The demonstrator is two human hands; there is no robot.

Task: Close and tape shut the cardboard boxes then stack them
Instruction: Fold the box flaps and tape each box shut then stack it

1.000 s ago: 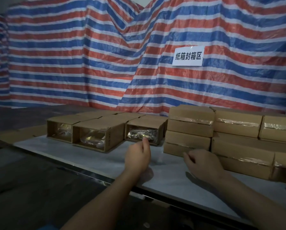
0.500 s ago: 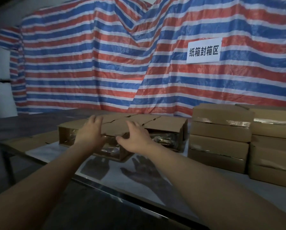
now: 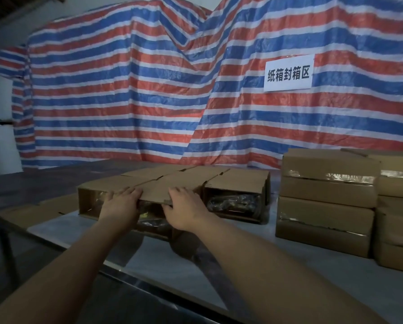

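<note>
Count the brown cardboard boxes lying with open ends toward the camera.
3 show open ends: the left open box, the middle open box that both the left hand and right hand grip, the right open box. More may sit behind.

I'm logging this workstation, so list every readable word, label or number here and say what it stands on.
"纸箱封箱区": black characters on the white paper sign, fixed to the striped tarp behind the table.
Open cardboard boxes and taped boxes: no print can be made out on them.
</note>
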